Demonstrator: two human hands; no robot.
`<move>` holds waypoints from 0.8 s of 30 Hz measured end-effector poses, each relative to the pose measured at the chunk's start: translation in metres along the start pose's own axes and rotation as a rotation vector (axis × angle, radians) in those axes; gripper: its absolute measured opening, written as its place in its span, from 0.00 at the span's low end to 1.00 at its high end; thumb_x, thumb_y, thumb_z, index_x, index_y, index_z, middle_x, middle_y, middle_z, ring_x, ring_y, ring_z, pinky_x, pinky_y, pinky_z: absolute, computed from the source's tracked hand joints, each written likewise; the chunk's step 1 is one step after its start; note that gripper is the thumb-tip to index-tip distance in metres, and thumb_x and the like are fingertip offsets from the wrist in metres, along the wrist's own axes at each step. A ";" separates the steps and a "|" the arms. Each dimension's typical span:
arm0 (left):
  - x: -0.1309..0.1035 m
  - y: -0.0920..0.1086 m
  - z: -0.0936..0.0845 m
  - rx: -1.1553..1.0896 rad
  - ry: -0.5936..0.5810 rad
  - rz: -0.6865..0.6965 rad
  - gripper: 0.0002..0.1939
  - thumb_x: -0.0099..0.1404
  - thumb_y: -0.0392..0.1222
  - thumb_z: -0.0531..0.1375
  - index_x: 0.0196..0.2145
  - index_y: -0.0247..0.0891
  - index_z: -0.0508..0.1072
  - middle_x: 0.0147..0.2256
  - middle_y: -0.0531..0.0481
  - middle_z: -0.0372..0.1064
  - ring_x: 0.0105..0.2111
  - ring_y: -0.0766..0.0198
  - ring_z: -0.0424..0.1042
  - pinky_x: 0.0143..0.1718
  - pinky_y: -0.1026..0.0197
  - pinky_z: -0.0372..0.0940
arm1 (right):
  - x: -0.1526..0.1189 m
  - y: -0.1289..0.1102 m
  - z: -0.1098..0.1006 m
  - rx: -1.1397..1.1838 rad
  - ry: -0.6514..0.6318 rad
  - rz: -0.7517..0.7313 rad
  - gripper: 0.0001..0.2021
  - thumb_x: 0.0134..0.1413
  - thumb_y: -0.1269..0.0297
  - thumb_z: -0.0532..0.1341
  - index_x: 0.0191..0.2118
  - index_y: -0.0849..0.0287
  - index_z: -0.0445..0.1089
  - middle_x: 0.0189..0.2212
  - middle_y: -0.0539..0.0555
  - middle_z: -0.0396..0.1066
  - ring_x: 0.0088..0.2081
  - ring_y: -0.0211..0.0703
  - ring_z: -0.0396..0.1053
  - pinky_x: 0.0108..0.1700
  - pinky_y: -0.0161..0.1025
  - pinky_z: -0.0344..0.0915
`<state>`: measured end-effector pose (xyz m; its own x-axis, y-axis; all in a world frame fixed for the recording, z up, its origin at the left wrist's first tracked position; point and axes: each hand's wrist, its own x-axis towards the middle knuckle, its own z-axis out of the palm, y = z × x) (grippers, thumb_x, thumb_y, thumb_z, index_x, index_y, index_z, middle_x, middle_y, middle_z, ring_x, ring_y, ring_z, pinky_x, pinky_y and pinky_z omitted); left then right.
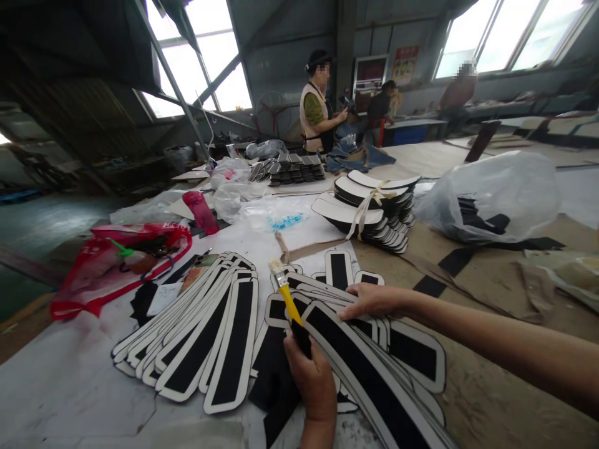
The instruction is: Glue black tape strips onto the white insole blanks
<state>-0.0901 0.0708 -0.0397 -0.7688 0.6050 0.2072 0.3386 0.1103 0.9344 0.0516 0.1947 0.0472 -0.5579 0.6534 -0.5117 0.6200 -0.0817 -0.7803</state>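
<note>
Left fingers (292,353) around yellow brush (291,304)

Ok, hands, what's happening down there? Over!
Left hand: holding brush, bristles pointing away. Right hand: touching curved strips. More strips fanned out leftward; nothing seems to block the brush.

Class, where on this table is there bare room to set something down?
Bare white sheet, lower left, between the red bag and left fan of strips; bare brown surface, lower right, below the right forearm. Crowded: around the left hand, brush, right hand and right fan.
</note>
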 end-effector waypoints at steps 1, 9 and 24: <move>-0.001 -0.002 0.004 0.006 0.009 0.005 0.16 0.61 0.49 0.51 0.42 0.37 0.63 0.42 0.37 0.67 0.46 0.49 0.66 0.47 0.48 0.60 | -0.003 -0.001 0.008 0.058 -0.069 -0.009 0.28 0.34 0.46 0.68 0.41 0.61 0.69 0.38 0.55 0.73 0.39 0.46 0.71 0.38 0.36 0.67; 0.014 0.003 0.015 0.014 0.134 -0.048 0.14 0.60 0.50 0.50 0.39 0.39 0.61 0.36 0.39 0.66 0.40 0.48 0.68 0.38 0.50 0.64 | -0.023 -0.002 0.070 0.038 0.084 -0.081 0.36 0.24 0.61 0.73 0.45 0.62 0.61 0.40 0.55 0.70 0.42 0.48 0.68 0.41 0.39 0.67; 0.048 0.027 -0.009 -0.265 0.214 -0.058 0.17 0.64 0.51 0.51 0.43 0.36 0.67 0.44 0.39 0.70 0.48 0.53 0.67 0.51 0.51 0.58 | -0.077 -0.026 -0.029 -0.592 0.249 -0.270 0.24 0.37 0.66 0.63 0.46 0.59 0.63 0.38 0.56 0.71 0.40 0.51 0.69 0.39 0.40 0.63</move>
<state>-0.1231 0.0954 -0.0022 -0.8888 0.4211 0.1810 0.1598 -0.0856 0.9834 0.0945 0.1685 0.1176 -0.6360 0.7517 -0.1743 0.7130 0.4862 -0.5052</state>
